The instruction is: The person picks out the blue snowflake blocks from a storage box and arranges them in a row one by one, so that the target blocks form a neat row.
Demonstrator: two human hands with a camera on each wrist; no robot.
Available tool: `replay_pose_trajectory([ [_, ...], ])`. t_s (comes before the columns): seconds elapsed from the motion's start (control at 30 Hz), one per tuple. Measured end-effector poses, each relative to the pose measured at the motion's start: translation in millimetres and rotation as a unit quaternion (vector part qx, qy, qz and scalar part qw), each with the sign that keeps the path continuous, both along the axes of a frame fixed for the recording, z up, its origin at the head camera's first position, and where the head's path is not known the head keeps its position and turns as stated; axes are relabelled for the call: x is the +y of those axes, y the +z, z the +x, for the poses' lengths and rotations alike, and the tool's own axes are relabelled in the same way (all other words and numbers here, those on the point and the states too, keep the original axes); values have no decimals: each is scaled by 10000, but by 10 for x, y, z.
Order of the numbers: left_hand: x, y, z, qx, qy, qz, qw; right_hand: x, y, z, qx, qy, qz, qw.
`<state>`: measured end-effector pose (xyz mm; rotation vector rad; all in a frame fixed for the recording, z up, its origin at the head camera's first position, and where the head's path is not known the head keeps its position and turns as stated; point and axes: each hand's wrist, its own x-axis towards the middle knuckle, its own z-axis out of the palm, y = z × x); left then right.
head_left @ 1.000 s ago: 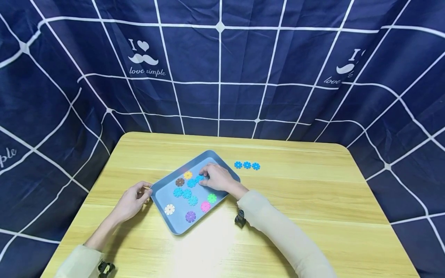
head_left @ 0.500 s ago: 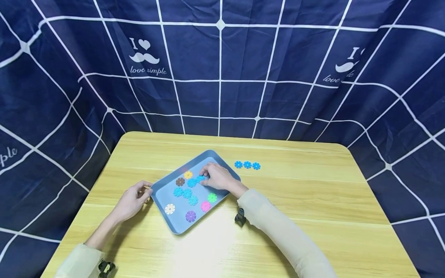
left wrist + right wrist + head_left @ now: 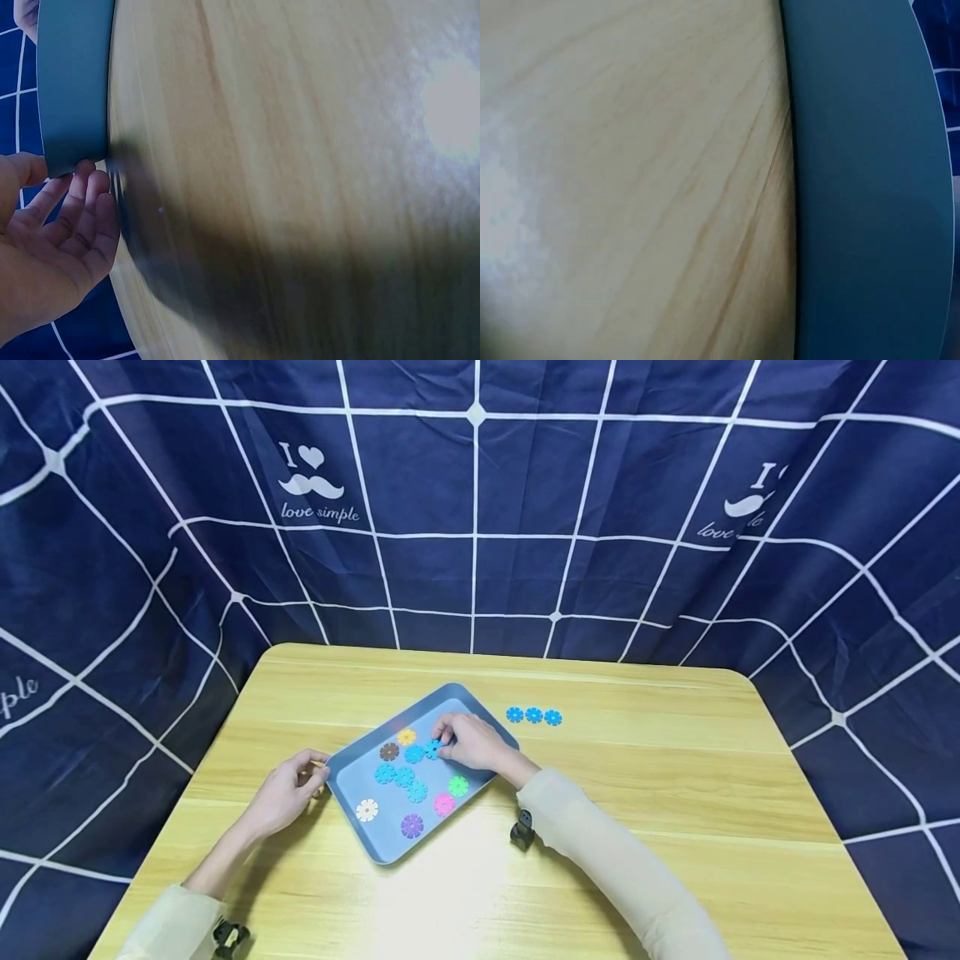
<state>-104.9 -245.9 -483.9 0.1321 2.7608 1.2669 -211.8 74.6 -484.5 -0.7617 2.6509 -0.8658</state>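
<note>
In the head view, a blue-grey tray lies at a slant on the table. My left hand holds its left corner, with thumb and fingers at the wall in the left wrist view. Over the tray's far right part, my right hand pinches a blue notched disc, partly hidden by the fingers. Beside it lies another blue disc. Several lighter blue discs sit close together in the tray's middle. The right wrist view shows only the tray's outer wall and wood, no hand.
Around the blue ones lie yellow, brown, cream, purple, pink and green discs. Three blue discs form a row on the wooden table beyond the tray. A dark blue curtain surrounds the table.
My right hand has shifted very slightly to the right, and more of the blue disc at its fingertips shows. The left hand and the tray stay in place.
</note>
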Motion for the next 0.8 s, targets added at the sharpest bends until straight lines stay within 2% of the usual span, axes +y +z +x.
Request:
replay_pose_trajectory([
  [0.4, 13, 18, -4, -15, -9, 20, 10000, 100, 73, 41, -265, -59, -341, 9990],
  [0.63, 21, 29, -3, -32, -1, 64, 10000, 190, 124, 77, -177, -73, -579, 9981],
  [0.8, 28, 39, 17, -63, 5, 64, 10000, 262, 157, 97, -422, -126, -875, 9952],
])
